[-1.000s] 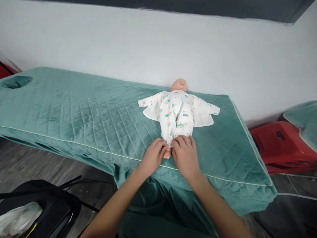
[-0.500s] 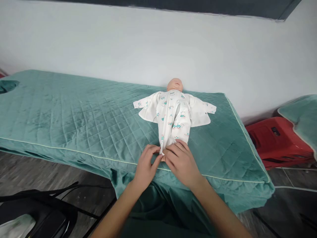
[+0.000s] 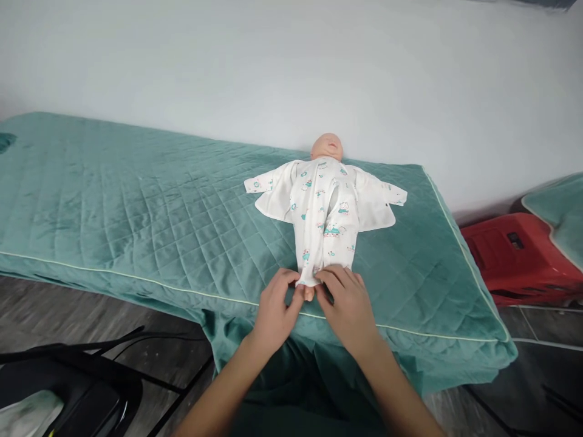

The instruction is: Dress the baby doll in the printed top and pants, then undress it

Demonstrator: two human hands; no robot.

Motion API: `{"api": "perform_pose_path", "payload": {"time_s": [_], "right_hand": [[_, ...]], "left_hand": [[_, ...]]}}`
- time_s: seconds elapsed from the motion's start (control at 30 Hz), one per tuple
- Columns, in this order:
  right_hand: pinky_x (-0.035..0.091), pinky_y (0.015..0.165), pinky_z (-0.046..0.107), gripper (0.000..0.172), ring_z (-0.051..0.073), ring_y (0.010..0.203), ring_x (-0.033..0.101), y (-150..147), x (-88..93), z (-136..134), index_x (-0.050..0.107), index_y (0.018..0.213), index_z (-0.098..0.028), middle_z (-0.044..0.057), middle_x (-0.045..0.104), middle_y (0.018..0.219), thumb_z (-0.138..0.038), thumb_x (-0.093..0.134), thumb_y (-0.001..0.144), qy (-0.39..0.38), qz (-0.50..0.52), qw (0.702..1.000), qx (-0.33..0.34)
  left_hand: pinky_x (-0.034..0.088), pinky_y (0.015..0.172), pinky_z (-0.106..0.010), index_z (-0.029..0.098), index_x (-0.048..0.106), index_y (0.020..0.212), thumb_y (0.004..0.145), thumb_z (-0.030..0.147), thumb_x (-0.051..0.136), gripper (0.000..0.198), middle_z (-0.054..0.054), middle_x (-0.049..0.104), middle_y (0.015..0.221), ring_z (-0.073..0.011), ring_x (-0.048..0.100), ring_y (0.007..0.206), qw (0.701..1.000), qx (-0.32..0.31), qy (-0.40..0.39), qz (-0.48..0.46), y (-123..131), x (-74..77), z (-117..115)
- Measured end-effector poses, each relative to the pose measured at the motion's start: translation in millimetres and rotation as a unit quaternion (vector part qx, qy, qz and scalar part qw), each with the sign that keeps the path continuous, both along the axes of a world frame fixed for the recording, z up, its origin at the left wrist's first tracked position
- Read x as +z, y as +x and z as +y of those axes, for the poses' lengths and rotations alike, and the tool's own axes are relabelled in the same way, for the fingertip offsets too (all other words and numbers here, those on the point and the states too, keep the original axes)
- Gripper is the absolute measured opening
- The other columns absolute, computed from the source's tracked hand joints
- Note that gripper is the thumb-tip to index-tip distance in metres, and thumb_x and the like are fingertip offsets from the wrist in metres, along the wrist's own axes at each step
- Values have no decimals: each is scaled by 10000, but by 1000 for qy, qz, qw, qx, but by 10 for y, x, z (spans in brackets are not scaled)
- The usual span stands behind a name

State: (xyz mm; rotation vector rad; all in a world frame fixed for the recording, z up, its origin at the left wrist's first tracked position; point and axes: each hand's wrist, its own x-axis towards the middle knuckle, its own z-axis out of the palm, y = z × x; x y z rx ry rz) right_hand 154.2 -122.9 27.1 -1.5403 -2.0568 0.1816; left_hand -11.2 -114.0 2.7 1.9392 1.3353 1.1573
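On its back near the table's right end lies a baby doll [image 3: 327, 145], head toward the wall. White baby pants [image 3: 324, 224] printed with teal and pink pictures cover its front from chest to feet. Beneath them a white shirt [image 3: 376, 197] is spread with both sleeves out to the sides. My left hand [image 3: 279, 306] pinches the left edge of one pant leg's cuff. My right hand [image 3: 348, 303] grips the same cuff's other edge, its fingertips partly hidden. Between my hands a bit of the doll's foot [image 3: 309, 294] shows below the cuff.
A green quilted cover [image 3: 182, 212] drapes the table against a white wall [image 3: 182, 67]. To the right stands a red plastic seat [image 3: 519, 252] with a green cushion [image 3: 562, 212] on it. A black chair [image 3: 77, 388] is at the lower left.
My right hand has shifted to the right, and the cuff is now stretched wider between my hands. More of the doll's foot shows. The camera view has tilted slightly downward.
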Motion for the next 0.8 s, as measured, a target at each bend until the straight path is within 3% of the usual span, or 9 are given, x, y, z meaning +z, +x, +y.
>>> {"api": "perform_pose_path", "payload": {"time_s": [0.17,0.4,0.47,0.57,0.7,0.8], "right_hand": [[401,755,375,142,222,883,611,9,14,-19,642,920,-223,37,692,922,-121,545,932,13,36,999,15],[471,847,419,221,237,993,608,141,-22,-136,643,1079,-253,51,702,1053,-122,522,949,26,72,996,52],[494,904,438,274,241,1061,604,244,-70,-164,613,1137,-267,65,675,1113,-108,491,951,39,123,991,28],[515,928,472,288,259,1101,589,405,-185,-180,572,1164,-265,91,628,1132,-116,491,932,48,169,983,-49],[516,907,519,259,296,1061,578,485,-352,-156,549,1136,-244,105,615,1110,-177,592,890,23,134,987,-89],[505,870,520,215,308,1004,569,456,-419,-116,559,1103,-213,108,637,1060,-178,588,893,13,92,990,-109]], "left_hand": [[537,767,-308,244,555,1094,956,156,512,169,-28,642,946,-170,646,875,997,-5,70,45,-67,-36,-25],[563,854,-368,234,554,1168,922,101,491,287,-83,623,1080,-212,636,1009,988,30,106,106,-127,-62,-103],[553,885,-385,239,555,1178,915,100,512,302,-90,616,1113,-220,622,1042,987,34,124,92,-72,1,-125],[524,937,-423,234,546,1245,905,84,532,372,-104,638,1154,-247,597,1110,978,-12,171,121,63,111,-113],[412,1079,-537,214,571,1284,909,96,521,396,-120,668,1203,-303,549,1245,947,-54,183,259,294,181,-17],[391,1078,-566,213,619,1199,914,124,527,312,-113,690,1169,-311,566,1221,939,-49,155,304,439,166,72]]}}
